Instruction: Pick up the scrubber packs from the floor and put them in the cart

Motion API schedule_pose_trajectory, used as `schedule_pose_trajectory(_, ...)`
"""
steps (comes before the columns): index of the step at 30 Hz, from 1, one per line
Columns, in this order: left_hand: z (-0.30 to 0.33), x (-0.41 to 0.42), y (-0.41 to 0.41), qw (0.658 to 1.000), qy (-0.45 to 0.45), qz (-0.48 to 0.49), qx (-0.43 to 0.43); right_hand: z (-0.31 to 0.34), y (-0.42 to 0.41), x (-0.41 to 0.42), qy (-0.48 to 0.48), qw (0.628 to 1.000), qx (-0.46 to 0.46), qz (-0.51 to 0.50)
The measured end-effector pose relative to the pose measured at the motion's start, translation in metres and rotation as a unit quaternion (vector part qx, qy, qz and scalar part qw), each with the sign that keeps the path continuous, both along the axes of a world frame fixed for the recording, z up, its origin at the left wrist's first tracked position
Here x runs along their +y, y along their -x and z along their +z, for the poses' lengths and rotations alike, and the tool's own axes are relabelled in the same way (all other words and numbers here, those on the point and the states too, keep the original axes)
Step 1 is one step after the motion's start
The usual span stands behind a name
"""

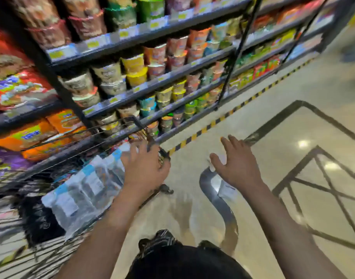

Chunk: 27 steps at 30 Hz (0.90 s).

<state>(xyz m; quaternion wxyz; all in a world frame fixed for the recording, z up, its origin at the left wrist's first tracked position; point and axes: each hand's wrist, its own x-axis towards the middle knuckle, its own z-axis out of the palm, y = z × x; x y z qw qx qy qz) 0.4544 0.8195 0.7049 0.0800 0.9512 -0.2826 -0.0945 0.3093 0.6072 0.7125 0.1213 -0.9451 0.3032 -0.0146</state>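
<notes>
Left hand (146, 168) fingers spread flat on clear scrubber packs (86, 188) lying in the wire cart (57, 150) (picture blurred), right hand (236, 164) fingers spread, holding nothing, above another pack (225, 190) on the floor (273, 121), cup-noodle shelves (162, 77) behind.

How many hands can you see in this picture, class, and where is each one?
2. The left hand is spread over the clear packs in the wire cart. The right hand is open above the floor, over a curved metal bar.
</notes>
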Motion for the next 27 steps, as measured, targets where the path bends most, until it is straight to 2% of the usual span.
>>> schedule_pose_trajectory(7,-0.018,-0.144,0.099,0.992,0.000,-0.128,-0.004,-0.008,0.195,-0.077,0.010,0.983,0.007,-0.186)
schedule_pose_trajectory(12,-0.034,-0.215,0.147,0.983,0.001,-0.185,-0.007,-0.036,0.265,-0.116,0.007,0.975,0.035,-0.220)
schedule_pose_trajectory(18,-0.055,-0.273,0.157,0.980,-0.017,-0.197,-0.002,-0.049,0.270,-0.175,-0.008,0.974,0.056,-0.218)
schedule_pose_trajectory(23,-0.085,-0.335,0.137,0.983,-0.029,-0.178,0.016,-0.067,0.237,-0.252,-0.022,0.976,0.087,-0.197)
schedule_pose_trajectory(27,-0.114,-0.390,0.121,0.983,-0.061,-0.171,0.020,-0.087,0.205,-0.306,-0.076,0.971,0.132,-0.182)
